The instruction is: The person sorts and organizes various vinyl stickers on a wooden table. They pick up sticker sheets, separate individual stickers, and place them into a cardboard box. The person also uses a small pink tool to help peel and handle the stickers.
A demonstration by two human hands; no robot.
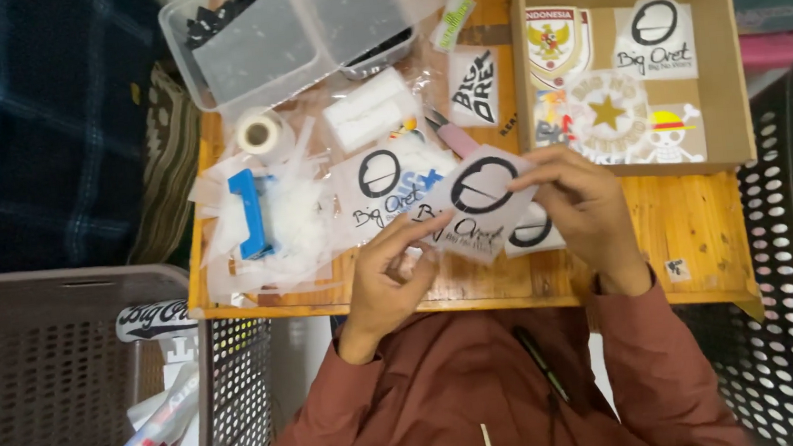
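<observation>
With both hands, left hand [392, 276] and right hand [581, 202], pinching the white sticker sheet [476, 202] just above the wooden table [692, 216], keep each grip at its edges, sheet taut, while peeling slowly.

Both hands hold one white sticker [477, 208] with a black ring above the wooden table [684, 226]. The left hand [389, 273] grips its lower edge, the right hand [579, 205] its upper right corner. Behind the sticker stands an open cardboard box [731, 60] with more stickers; left of it lie a blue piece [247, 212] and a tape roll [259, 130].
</observation>
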